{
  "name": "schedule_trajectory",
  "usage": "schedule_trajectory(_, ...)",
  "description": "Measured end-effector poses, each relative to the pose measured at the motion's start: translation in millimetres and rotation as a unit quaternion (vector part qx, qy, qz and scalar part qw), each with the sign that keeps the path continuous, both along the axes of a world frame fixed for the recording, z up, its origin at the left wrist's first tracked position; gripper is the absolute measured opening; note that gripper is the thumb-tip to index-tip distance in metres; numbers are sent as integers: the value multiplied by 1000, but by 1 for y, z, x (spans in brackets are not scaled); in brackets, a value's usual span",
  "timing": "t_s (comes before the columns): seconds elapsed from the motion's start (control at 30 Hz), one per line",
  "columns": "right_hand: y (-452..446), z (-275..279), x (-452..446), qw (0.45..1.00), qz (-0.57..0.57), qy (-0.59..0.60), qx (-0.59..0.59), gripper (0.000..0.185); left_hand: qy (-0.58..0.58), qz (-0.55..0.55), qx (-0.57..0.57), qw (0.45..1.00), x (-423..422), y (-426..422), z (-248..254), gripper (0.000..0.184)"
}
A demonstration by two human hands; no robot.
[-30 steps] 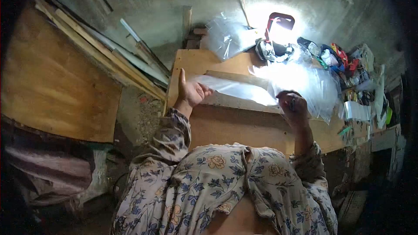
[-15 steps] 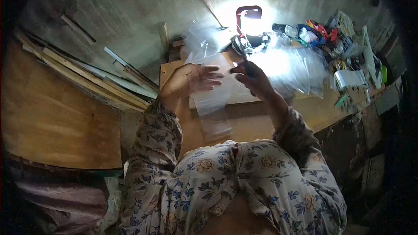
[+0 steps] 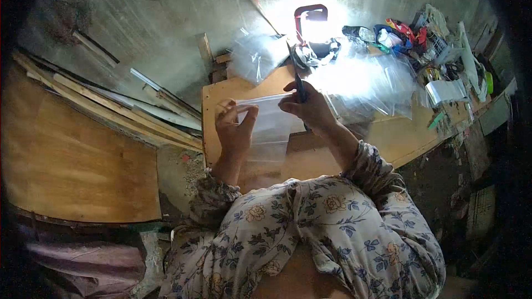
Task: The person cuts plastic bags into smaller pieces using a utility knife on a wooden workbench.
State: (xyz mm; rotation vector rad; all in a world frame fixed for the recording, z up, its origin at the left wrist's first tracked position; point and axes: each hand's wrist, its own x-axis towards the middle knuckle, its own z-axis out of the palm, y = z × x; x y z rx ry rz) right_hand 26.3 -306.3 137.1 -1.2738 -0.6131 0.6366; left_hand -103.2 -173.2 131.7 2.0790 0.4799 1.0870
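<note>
Far to the left of the lamp (image 3: 311,8), a big brown board (image 3: 83,149) can be seen, with long wood strips (image 3: 127,109) piled beside it. In front of the lamp and a bit to its left, a clear plastic sheet (image 3: 269,130) is held up over the table (image 3: 217,91). Its top left edge is pinched by the left hand (image 3: 234,133), with the fingers bent and the thumb near them. Almost straight in front of the lamp, a dark tool (image 3: 299,83) that looks like a blade is gripped by the curled fingers of the right hand (image 3: 314,112); whether the sheet is pinched there too cannot be told. The sheet could be torn if it is brushed by the tool, and the left fingers could be nicked if the tool is tipped toward them. To the right of the lamp, more plastic (image 3: 388,86) is spread in a shiny heap, and the thin sheet could be snagged if it is swung that way
</note>
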Motion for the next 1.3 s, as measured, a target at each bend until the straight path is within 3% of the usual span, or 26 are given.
schedule_trajectory(0.1,0,0,2,999,-2,-29,-22,37,7,64,172,983,-2,-5,10,13)
schedule_trajectory(0.17,-1,8,4,991,-29,-80,-106,36,-38,-83,21,996,1,0,11,11)
schedule_trajectory(0.27,-2,7,8,986,-45,-131,-91,35,-96,-108,-79,986,7,-1,4,6)
schedule_trajectory(0.4,-2,11,8,969,-87,-208,-102,36,-80,-81,-89,990,4,-3,4,3)
schedule_trajectory(0.47,-3,20,10,887,-145,-429,-92,28,-89,-81,-78,990,6,-2,2,5)
schedule_trajectory(0.57,0,31,16,866,-47,-495,-51,25,-65,-68,-108,990,6,-7,7,8)
schedule_trajectory(0.6,1,36,17,866,-48,-495,-51,25,-65,-68,-108,990,6,-8,7,8)
schedule_trajectory(0.67,5,46,19,830,73,-538,-124,23,-48,-68,-89,993,6,-8,7,9)
schedule_trajectory(0.8,11,54,22,796,96,-572,-174,21,-61,-78,-53,994,8,-4,5,10)
schedule_trajectory(0.87,16,61,25,794,101,-575,-171,20,-98,-128,-104,981,7,-5,13,12)
schedule_trajectory(0.93,20,72,29,783,89,-597,-148,21,-73,-99,-55,991,4,3,6,16)
schedule_trajectory(1.0,23,90,34,782,68,-601,-148,20,-2,-126,-154,980,1,10,-7,18)
schedule_trajectory(1.07,27,107,44,766,65,-625,-138,19,-10,-111,-97,989,3,14,-18,19)
schedule_trajectory(1.13,31,110,61,776,10,-623,-96,18,98,-59,-96,989,1,14,-14,19)
schedule_trajectory(1.2,36,125,79,731,24,-638,-240,17,66,-78,-138,985,0,16,-18,19)
schedule_trajectory(1.23,29,128,81,773,15,-613,-163,20,37,-98,-182,978,0,18,-20,19)
schedule_trajectory(1.3,28,116,108,642,-2,-764,-67,17,32,-105,-168,980,-2,21,-21,19)
